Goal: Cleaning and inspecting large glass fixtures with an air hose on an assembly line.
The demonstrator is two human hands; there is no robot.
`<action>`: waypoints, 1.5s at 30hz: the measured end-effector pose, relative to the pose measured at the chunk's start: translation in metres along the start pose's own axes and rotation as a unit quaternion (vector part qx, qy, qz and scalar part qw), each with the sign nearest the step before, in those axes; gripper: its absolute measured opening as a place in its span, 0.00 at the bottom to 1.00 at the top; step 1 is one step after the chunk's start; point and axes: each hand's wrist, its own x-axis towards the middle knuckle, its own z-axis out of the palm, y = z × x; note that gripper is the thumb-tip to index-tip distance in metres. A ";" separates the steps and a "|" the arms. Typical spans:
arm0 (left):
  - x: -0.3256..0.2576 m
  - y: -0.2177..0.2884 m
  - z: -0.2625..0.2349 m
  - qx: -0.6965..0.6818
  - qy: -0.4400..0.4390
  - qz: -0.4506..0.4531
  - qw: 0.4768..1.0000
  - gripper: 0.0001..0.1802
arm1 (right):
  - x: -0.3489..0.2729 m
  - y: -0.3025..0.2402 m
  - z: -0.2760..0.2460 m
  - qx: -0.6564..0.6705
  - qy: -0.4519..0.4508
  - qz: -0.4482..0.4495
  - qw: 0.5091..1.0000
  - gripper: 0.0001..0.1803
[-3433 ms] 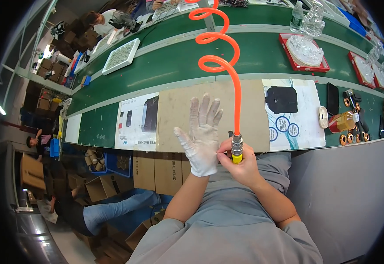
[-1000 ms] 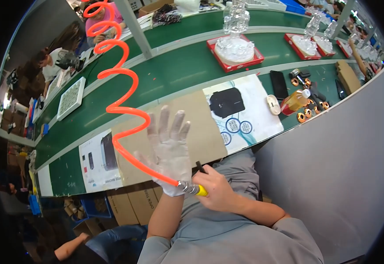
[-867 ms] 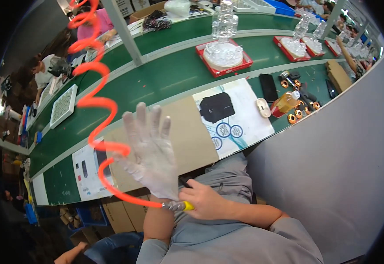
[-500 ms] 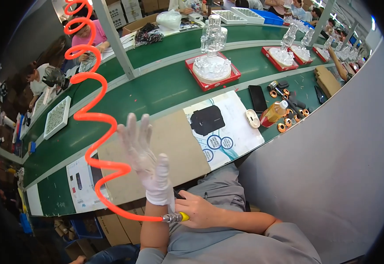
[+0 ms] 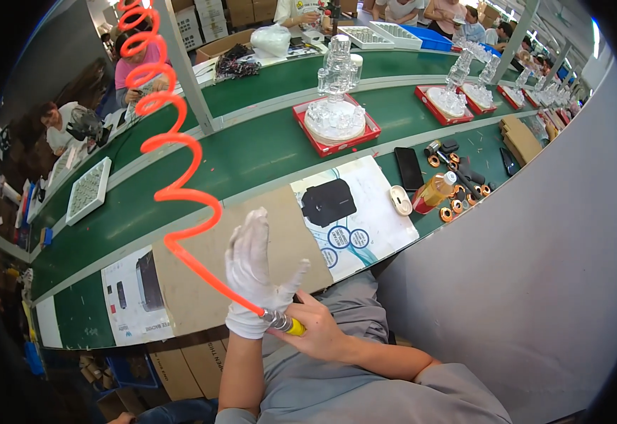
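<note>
My left hand (image 5: 252, 272) wears a white glove. It is raised over the near edge of the bench, its fingers stretched upward and its thumb apart, with nothing in it. Close against its wrist is my bare right hand (image 5: 319, 328), closed around an air gun. The yellow end (image 5: 295, 327) of the air gun shows, and a dark bit peeks out above my fingers; the rest is hidden. A metal coupling (image 5: 276, 319) joins it to an orange coiled air hose (image 5: 213, 279), which passes in front of the glove and rises to the upper left.
A brown cardboard sheet (image 5: 202, 290) and printed carton panels (image 5: 386, 198) cover the bench. Rightward lie a phone (image 5: 409, 168), a drink bottle (image 5: 432, 194) and several copper-coloured rings. Red trays (image 5: 340, 145) of clear plastic parts stand on the green conveyor (image 5: 252, 155). Other people work beyond.
My gloved left hand has moved down and to the right, its fingers drawn closer together. My right hand has turned slightly with the air gun, and the hose has swung right.
</note>
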 end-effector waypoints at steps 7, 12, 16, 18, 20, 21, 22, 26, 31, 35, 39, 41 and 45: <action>0.011 0.013 -0.020 -0.179 0.005 -0.149 0.973 0.41 | -0.006 -0.008 0.012 0.038 -0.113 -0.101 0.988 0.19; -0.017 -0.004 -0.015 -0.512 -0.046 -0.237 0.825 0.31 | 0.012 -0.011 0.004 0.130 -0.111 -0.090 0.981 0.16; -0.044 -0.009 -0.019 -0.607 -0.038 -0.278 0.744 0.25 | 0.017 0.004 -0.005 0.067 -0.076 -0.003 0.995 0.11; -0.052 0.007 -0.023 -0.635 -0.040 -0.291 0.714 0.23 | 0.024 0.015 -0.003 0.077 -0.117 0.029 0.990 0.15; -0.058 0.018 -0.026 -0.571 -0.051 -0.349 0.741 0.18 | 0.029 0.018 -0.001 0.104 -0.123 0.005 0.987 0.18; -0.062 0.015 -0.026 -0.570 -0.049 -0.350 0.742 0.18 | 0.032 0.020 0.000 0.130 -0.129 -0.018 0.983 0.21; -0.065 0.009 -0.028 -0.572 -0.027 -0.326 0.752 0.18 | 0.029 0.024 0.001 0.104 -0.176 -0.011 0.979 0.30; -0.056 -0.018 -0.039 -0.601 0.159 -0.417 0.663 0.14 | 0.031 0.029 -0.012 0.039 -0.267 -0.070 0.960 0.37; -0.099 -0.154 -0.047 -0.571 0.231 -0.472 0.630 0.14 | 0.045 0.059 -0.043 0.112 -0.278 0.003 0.954 0.30; -0.154 -0.224 -0.011 -0.505 0.288 -0.537 0.611 0.08 | 0.096 0.103 -0.084 0.072 -0.102 0.032 0.992 0.23; -0.199 -0.260 0.011 -0.267 0.183 -0.588 0.741 0.12 | 0.192 0.159 -0.133 0.121 0.131 0.082 0.981 0.15; -0.186 -0.245 0.014 -0.245 0.194 -0.547 0.777 0.15 | 0.243 0.188 -0.156 0.009 0.243 0.058 0.968 0.18; -0.181 -0.246 0.017 -0.249 0.214 -0.544 0.772 0.19 | 0.343 0.237 -0.199 -0.192 0.312 0.014 0.930 0.33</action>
